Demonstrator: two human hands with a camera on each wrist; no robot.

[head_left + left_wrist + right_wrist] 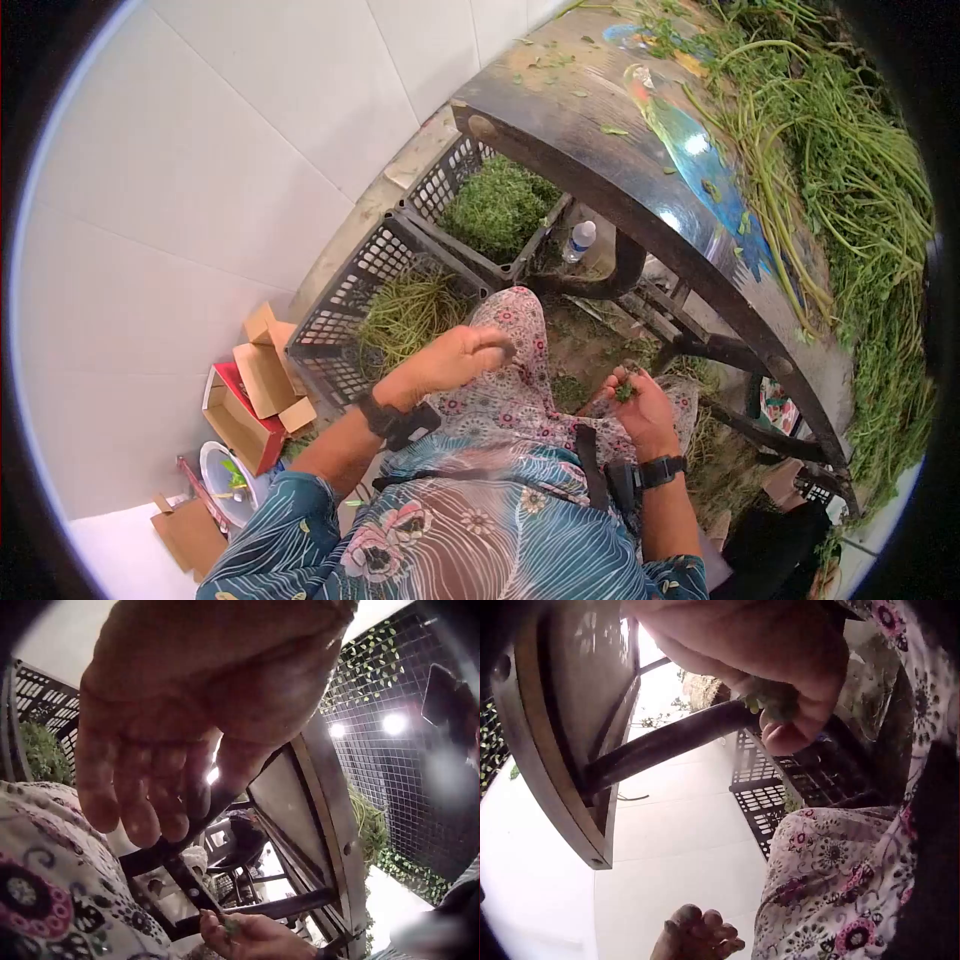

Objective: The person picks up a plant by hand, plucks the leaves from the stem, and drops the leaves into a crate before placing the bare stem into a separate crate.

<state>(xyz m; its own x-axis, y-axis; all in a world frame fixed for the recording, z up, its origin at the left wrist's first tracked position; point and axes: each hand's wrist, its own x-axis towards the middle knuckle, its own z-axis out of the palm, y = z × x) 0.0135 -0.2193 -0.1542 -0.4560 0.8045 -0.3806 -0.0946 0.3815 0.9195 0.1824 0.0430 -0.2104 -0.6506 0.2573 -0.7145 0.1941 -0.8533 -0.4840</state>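
Observation:
My left hand point(455, 360) hovers over the patterned cloth on the lap point(515, 325), beside the crate of stalks. In the left wrist view, the loosely bent fingers of this hand point(187, 705) hold nothing. Further right, my right hand point(648, 412) is palm up with a small bunch of green leaves point(624, 391) held in its fingers. The right wrist view shows the leaves point(776, 699) between the curled fingers and palm of that hand point(780, 652). The two hands are apart.
A black crate point(345, 300) holds long stalks point(410, 318); another contains leafy greens point(497, 205). A bottle point(580, 240) stands beneath the wooden table point(560, 100), whose right side bears piled greens point(860, 170). Cardboard boxes point(240, 418) and a white basin point(222, 480) lie at left.

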